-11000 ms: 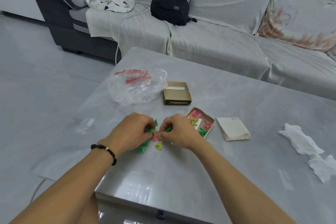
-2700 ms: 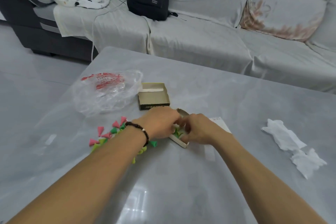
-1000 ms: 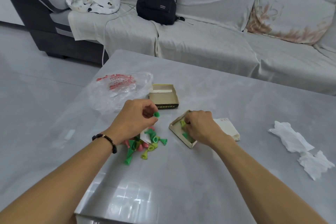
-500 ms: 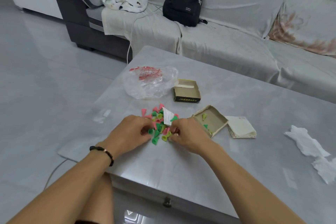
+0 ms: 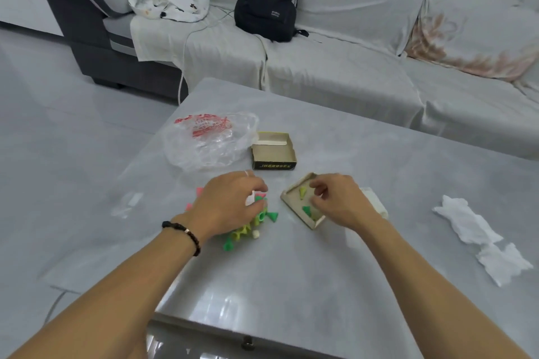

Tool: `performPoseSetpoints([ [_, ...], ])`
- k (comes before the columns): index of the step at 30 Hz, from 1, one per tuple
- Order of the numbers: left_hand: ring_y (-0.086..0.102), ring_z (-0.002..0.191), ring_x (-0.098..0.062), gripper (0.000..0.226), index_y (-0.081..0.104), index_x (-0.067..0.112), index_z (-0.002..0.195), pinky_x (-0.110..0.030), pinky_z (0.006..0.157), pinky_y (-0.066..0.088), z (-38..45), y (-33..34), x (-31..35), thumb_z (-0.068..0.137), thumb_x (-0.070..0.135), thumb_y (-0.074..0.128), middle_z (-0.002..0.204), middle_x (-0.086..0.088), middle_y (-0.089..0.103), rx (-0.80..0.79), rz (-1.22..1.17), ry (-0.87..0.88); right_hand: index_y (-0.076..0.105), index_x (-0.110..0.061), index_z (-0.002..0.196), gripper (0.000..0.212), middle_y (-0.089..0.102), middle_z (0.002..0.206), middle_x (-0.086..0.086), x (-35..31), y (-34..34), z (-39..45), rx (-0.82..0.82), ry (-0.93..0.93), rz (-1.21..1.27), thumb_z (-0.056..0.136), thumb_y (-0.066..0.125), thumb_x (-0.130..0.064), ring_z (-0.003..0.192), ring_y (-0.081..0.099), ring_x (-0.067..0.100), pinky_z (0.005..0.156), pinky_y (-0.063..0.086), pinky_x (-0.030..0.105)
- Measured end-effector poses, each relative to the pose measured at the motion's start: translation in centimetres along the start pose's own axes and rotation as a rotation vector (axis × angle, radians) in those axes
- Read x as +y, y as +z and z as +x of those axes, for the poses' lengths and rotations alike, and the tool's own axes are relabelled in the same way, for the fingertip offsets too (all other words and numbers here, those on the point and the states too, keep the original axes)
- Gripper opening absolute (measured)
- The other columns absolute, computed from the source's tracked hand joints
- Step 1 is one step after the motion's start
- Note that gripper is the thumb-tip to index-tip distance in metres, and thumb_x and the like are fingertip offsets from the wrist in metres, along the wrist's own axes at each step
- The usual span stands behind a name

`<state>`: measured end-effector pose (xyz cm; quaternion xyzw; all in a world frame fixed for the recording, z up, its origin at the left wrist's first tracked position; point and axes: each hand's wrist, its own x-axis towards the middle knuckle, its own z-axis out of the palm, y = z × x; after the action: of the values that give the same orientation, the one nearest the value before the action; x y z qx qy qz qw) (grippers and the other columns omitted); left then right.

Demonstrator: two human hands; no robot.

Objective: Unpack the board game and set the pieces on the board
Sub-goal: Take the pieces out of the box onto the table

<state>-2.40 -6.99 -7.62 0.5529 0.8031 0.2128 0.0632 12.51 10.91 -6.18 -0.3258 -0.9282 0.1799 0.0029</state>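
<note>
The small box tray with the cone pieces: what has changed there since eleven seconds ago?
The box tray is nearly emptied: only a few cones remain in it, the rest lie in a pile under the left hand. The right hand now reaches into the tray. The other box half and plastic bag stayed put.

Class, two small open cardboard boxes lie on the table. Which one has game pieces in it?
The tilted box under the right hand: green and yellow cones lie inside. The dark-sided box by the plastic bag holds no pieces.

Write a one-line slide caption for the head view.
Left hand over a pile of cone pieces, right hand reaching into the nearly emptied box tray on the table.
</note>
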Motion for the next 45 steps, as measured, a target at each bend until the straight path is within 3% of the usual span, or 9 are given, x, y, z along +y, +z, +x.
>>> performPoseSetpoints([
  [4,0.055,0.099,-0.013,0.026,0.06,0.029,0.115,-0.031,0.077,0.046,4.4,1.6,2.9,0.092,0.037,0.052,0.106,0.008,0.058,-0.09,0.069,0.092,0.055,-0.022,0.131,0.057,0.063,0.111,-0.002,1.2,0.1,0.5,-0.169,-0.007,-0.012,0.077,0.072,-0.028,0.093,0.06,0.015,0.083,0.051,0.029],
  [8,0.057,0.094,-0.02,0.018,0.063,0.023,0.105,-0.029,0.065,0.039,7.6,3.4,4.5,0.09,0.022,0.054,0.092,0.007,0.055,-0.163,0.124,0.139,0.058,-0.023,0.122,0.05,0.063,0.101,-0.001,1.7,0.8,1.9,-0.158,-0.079,-0.066,0.075,0.071,-0.028,0.09,0.06,0.02,0.077,0.053,0.033],
  [12,0.06,0.093,-0.02,0.033,0.065,0.026,0.113,-0.038,0.07,0.053,9.6,4.8,4.5,0.086,0.013,0.052,0.103,0.003,0.06,-0.247,0.205,0.191,0.064,-0.019,0.103,0.033,0.064,0.096,0.003,2.7,0.9,3.2,-0.21,-0.038,-0.13,0.073,0.076,-0.026,0.085,0.062,0.023,0.074,0.055,0.035],
  [18,0.06,0.08,-0.023,0.03,0.069,0.023,0.097,-0.034,0.06,0.048,10.9,5.8,4.8,0.081,0.003,0.053,0.079,0.0,0.054,-0.331,0.343,0.235,0.066,-0.024,0.098,0.021,0.063,0.101,0.004,3.8,1.1,3.6,-0.195,-0.011,-0.056,0.079,0.064,-0.014,0.086,0.062,0.022,0.074,0.055,0.033],
  [25,0.058,0.096,-0.023,0.029,0.066,0.019,0.109,-0.029,0.073,0.042,10.3,5.0,3.8,0.087,0.007,0.053,0.1,-0.002,0.061,-0.235,0.195,0.18,0.062,-0.034,0.118,0.049,0.066,0.103,-0.002,3.0,0.9,2.7,-0.228,-0.038,-0.095,0.071,0.074,-0.035,0.093,0.061,0.021,0.078,0.052,0.032],
  [32,0.056,0.095,-0.018,0.023,0.065,0.021,0.113,-0.032,0.081,0.046,7.4,3.6,2.5,0.092,0.021,0.056,0.101,0.001,0.064,-0.1,0.056,0.085,0.07,-0.021,0.098,0.025,0.065,0.099,0.008,1.6,1.0,2.6,-0.226,-0.142,-0.306,0.083,0.056,-0.007,0.085,0.06,0.026,0.065,0.045,0.03],
  [39,0.057,0.099,-0.018,0.027,0.064,0.021,0.118,-0.032,0.085,0.048,5.0,2.4,2.3,0.092,0.02,0.054,0.105,0.002,0.066,-0.04,0.038,0.037,0.054,-0.03,0.092,0.018,0.061,0.093,0.0,2.0,1.0,2.9,-0.16,-0.076,-0.104,0.087,0.055,-0.012,0.08,0.059,0.018,0.067,0.051,0.031],
  [42,0.056,0.099,-0.017,0.028,0.063,0.021,0.119,-0.03,0.084,0.047,4.4,2.4,2.1,0.093,0.021,0.054,0.106,0.002,0.066,-0.037,0.052,0.034,0.062,-0.03,0.103,0.026,0.061,0.093,-0.004,1.1,1.2,2.7,-0.227,-0.154,-0.09,0.085,0.058,-0.011,0.082,0.055,0.015,0.069,0.049,0.029],
  [45,0.055,0.1,-0.018,0.027,0.063,0.022,0.119,-0.033,0.085,0.047,4.1,2.5,2.0,0.093,0.021,0.053,0.106,0.001,0.065,-0.048,0.056,0.022,0.057,-0.029,0.066,0.029,0.05,0.068,-0.005,0.4,2.3,2.6,-0.261,-0.209,-0.175,0.081,0.054,-0.004,0.068,0.049,0.018,0.054,0.038,0.028],
])
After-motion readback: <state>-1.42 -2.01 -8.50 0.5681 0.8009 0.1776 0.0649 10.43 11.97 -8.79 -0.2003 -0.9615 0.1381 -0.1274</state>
